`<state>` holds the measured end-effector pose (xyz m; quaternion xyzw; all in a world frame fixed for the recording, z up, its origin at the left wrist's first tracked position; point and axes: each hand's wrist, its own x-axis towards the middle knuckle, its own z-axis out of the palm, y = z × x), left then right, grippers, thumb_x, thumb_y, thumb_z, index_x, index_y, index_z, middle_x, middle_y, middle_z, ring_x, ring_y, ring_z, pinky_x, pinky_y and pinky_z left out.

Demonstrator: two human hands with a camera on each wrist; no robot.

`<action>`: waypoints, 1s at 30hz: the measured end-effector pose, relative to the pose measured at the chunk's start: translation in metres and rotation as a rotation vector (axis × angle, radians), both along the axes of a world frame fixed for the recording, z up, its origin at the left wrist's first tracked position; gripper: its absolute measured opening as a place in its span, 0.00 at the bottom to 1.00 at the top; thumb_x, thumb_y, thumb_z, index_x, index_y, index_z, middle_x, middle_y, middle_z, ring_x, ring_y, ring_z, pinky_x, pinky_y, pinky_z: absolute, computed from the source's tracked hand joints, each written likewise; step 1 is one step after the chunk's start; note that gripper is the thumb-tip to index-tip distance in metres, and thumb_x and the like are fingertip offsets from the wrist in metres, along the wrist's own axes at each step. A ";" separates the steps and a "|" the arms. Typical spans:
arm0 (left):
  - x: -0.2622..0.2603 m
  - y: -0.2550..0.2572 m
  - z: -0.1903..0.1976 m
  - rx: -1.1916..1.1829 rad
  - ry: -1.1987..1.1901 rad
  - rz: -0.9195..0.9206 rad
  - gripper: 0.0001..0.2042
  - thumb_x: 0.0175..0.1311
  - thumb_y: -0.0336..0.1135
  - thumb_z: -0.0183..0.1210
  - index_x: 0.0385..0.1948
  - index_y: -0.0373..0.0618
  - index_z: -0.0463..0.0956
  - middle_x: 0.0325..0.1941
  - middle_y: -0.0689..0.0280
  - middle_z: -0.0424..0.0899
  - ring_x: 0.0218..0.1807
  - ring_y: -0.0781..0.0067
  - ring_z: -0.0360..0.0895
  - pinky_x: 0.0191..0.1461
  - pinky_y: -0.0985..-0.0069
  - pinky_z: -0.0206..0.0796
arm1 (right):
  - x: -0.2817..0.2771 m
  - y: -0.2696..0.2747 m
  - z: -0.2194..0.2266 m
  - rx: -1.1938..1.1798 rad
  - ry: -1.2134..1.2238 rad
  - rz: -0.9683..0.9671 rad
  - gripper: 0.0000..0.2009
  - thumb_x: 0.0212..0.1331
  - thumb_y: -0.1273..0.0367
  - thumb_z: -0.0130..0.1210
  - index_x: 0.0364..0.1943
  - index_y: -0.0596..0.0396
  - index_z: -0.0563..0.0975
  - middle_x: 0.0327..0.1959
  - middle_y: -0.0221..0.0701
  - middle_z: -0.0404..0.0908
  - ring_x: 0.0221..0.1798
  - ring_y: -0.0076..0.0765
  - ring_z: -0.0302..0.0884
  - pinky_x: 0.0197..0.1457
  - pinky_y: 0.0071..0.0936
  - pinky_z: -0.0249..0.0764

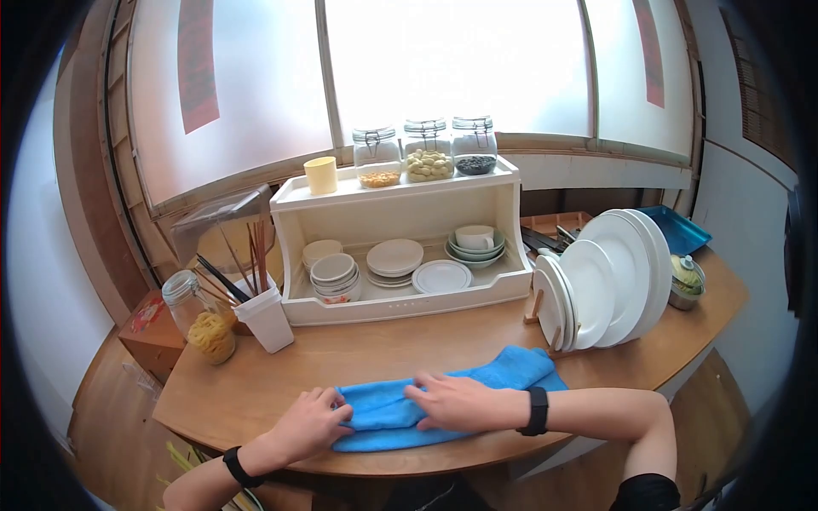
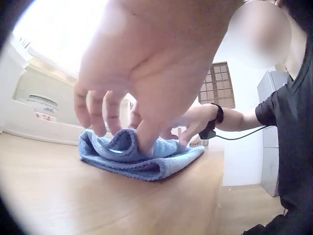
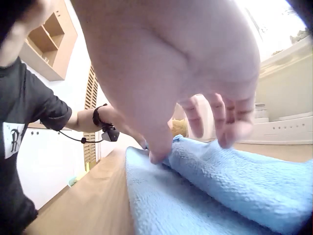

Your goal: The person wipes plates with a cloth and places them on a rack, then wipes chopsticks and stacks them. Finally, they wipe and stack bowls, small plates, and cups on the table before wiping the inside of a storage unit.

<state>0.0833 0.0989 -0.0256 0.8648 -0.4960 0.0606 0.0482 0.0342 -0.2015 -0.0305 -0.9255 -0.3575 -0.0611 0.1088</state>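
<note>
A blue towel lies folded lengthwise along the front of the wooden table, its right end bunched up. At its left end my left hand pinches a rolled fold, the thumb on the near side and bent fingers over the far side. Over the towel's middle is my right hand, its fingers spread and loosely bent. In the right wrist view the right thumb touches a ridge of the towel, while the other fingers hang just above the cloth. Layered folds of the towel show in the left wrist view.
Behind the towel stands a white shelf with bowls and plates, jars on top. To the left are a pasta jar and a white chopstick holder. Large white plates stand in a rack at the right, near the towel.
</note>
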 end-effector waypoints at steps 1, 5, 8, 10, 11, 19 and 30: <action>-0.003 -0.005 0.002 -0.038 -0.047 -0.031 0.12 0.60 0.42 0.67 0.39 0.50 0.78 0.47 0.60 0.78 0.54 0.53 0.76 0.53 0.60 0.69 | 0.003 0.007 -0.002 0.068 -0.080 0.030 0.23 0.54 0.65 0.68 0.51 0.59 0.71 0.46 0.47 0.77 0.51 0.56 0.80 0.50 0.45 0.80; -0.010 -0.010 0.008 -0.101 -0.112 -0.109 0.11 0.60 0.40 0.69 0.38 0.50 0.79 0.52 0.59 0.79 0.56 0.54 0.75 0.57 0.61 0.69 | 0.005 0.024 -0.002 -0.074 0.078 0.044 0.23 0.56 0.65 0.66 0.51 0.58 0.69 0.51 0.47 0.73 0.50 0.54 0.79 0.48 0.45 0.80; -0.002 -0.007 -0.003 -0.214 0.080 0.022 0.09 0.64 0.39 0.66 0.40 0.47 0.80 0.48 0.57 0.83 0.49 0.59 0.80 0.52 0.65 0.73 | 0.002 0.030 -0.009 -0.012 0.031 0.015 0.19 0.58 0.68 0.61 0.50 0.58 0.69 0.51 0.49 0.72 0.48 0.56 0.80 0.46 0.45 0.81; 0.015 -0.002 -0.014 -0.309 0.434 0.246 0.09 0.68 0.39 0.63 0.42 0.45 0.80 0.41 0.56 0.86 0.42 0.63 0.84 0.46 0.69 0.75 | 0.003 0.033 -0.015 0.066 -0.030 -0.009 0.13 0.62 0.72 0.54 0.48 0.59 0.70 0.48 0.50 0.73 0.45 0.58 0.81 0.42 0.46 0.81; 0.021 0.002 -0.014 -0.286 0.498 0.284 0.09 0.70 0.38 0.61 0.43 0.44 0.80 0.37 0.57 0.86 0.38 0.66 0.84 0.43 0.70 0.75 | 0.003 0.033 -0.015 0.059 -0.001 -0.018 0.11 0.63 0.72 0.52 0.47 0.59 0.71 0.48 0.50 0.73 0.44 0.58 0.81 0.42 0.47 0.81; 0.034 -0.004 0.016 0.136 0.787 0.240 0.12 0.69 0.45 0.62 0.44 0.49 0.80 0.24 0.64 0.86 0.30 0.70 0.84 0.35 0.71 0.73 | 0.007 0.036 -0.031 -0.008 -0.037 0.051 0.08 0.63 0.72 0.50 0.43 0.60 0.74 0.42 0.46 0.76 0.37 0.56 0.82 0.42 0.48 0.77; 0.013 -0.025 -0.019 -0.031 0.280 -0.059 0.18 0.66 0.53 0.61 0.37 0.45 0.78 0.36 0.55 0.80 0.43 0.49 0.78 0.49 0.59 0.72 | 0.000 0.037 -0.027 -0.029 -0.012 0.007 0.10 0.63 0.70 0.51 0.47 0.57 0.73 0.41 0.43 0.78 0.38 0.54 0.84 0.41 0.47 0.80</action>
